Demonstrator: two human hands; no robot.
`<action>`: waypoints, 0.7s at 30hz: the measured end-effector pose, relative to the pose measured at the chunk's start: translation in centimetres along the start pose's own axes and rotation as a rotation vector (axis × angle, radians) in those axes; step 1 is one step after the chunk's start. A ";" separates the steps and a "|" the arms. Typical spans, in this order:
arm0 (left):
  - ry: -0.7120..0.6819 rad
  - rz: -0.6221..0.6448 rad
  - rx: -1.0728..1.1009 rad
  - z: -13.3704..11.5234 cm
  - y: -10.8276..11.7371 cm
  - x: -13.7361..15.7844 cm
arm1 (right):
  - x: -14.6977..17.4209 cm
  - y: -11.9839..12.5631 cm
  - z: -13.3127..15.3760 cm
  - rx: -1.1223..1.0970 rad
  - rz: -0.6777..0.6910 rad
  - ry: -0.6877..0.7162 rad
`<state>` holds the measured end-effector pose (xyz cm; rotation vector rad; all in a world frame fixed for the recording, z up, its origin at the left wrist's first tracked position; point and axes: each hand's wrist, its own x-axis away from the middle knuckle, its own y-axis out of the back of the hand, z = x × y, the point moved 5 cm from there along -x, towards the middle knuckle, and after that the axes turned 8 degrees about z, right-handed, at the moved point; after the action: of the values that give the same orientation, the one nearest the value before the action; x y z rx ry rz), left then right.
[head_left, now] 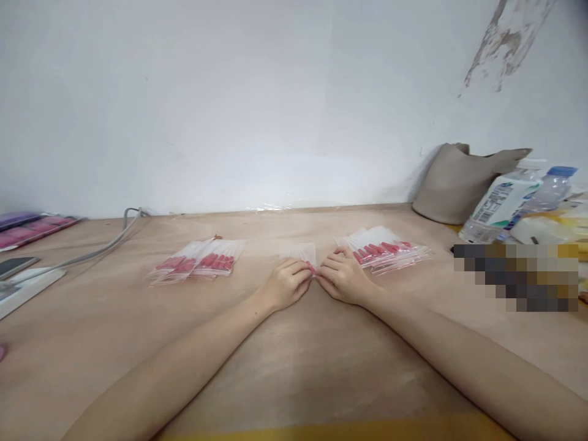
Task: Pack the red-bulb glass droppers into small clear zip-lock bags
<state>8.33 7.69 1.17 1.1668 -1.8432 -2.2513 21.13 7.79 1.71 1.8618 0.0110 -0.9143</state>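
A small clear plastic bag (301,251) with something red in it lies flat at the middle of the table, its near edge between my two hands. My left hand (288,283) is closed, thumb and fingers pinching that edge on the left. From the other side my right hand (342,277) pinches the edge's right end, fingers bent. The hands almost touch and partly hide the bag. Just beyond my right hand lies a fanned stack of similar bags (383,248) with red pieces inside. Another such stack (197,260) rests to the left of my left hand.
At the right stand a grey-brown soft bag (448,184) and plastic bottles (503,199), near a pixelated patch. On the left are a grey cable (108,245), a phone (16,266), a white flat object (39,288) and pink packs (34,233). A white wall (229,110) closes the table's back.
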 end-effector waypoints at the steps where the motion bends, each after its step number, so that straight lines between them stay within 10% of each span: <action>1: -0.007 -0.004 -0.018 0.0 0.0 -0.1 | 0.0 -0.1 0.1 -0.004 -0.006 -0.013; 21: -0.181 -0.071 -0.268 -0.2 2.1 1.2 | 0.1 0.5 0.6 0.042 -0.046 -0.015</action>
<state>6.68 6.31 2.28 1.0314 -1.5045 -2.6199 21.07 7.03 1.95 1.9003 0.0253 -0.9664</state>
